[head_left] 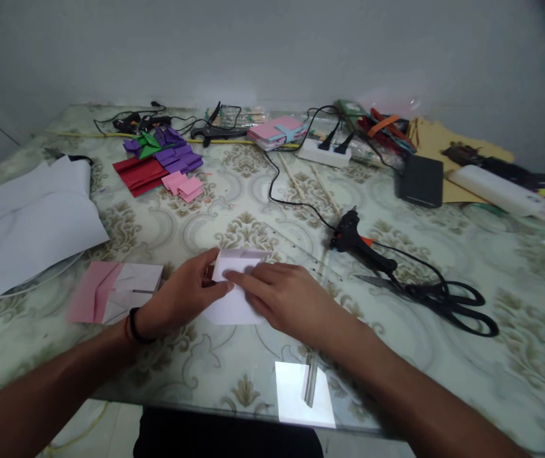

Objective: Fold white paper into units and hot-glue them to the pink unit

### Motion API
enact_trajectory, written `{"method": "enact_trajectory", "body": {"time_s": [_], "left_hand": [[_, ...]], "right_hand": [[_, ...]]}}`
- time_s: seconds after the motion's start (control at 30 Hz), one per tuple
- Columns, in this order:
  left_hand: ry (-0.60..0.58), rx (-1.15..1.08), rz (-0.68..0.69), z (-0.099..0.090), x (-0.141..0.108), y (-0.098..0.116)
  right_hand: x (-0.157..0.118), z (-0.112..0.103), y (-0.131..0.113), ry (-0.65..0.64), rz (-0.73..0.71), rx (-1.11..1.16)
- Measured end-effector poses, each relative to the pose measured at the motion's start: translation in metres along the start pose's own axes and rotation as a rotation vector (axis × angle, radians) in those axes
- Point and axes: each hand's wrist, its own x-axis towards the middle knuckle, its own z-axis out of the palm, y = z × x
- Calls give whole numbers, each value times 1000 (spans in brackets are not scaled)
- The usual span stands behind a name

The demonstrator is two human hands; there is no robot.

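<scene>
A small white paper [237, 308] with folded upper edges lies on the patterned table in front of me. My left hand [189, 286] grips its left side, thumb on top and fingers curled behind. Across its right part rests my right hand [282, 296], the index finger pressing on the paper near my left thumb and the other fingers curled together. Left of my left hand is a folded pink and white paper [120, 289], partly behind the wrist. Beyond the right hand lies a clear ruler [301, 251].
Black scissors [439, 302] and a black glue gun [361, 245] with its cord are on the right. White sheets [34, 222] cover the far left. Folded purple [179, 158], red [141, 175] and pink papers [184, 186] sit behind, near a power strip [325, 152].
</scene>
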Motion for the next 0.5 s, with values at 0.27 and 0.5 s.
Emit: {"method": "enact_trajectory", "body": {"time_s": [0.27,0.5], "left_hand": [[-64,183,49,-10,-1,10],[-78,294,55,-15,1,9]], "right_hand": [[2,-2,0,-112,97,-48],[3,-8,-2,84,109,-127]]}}
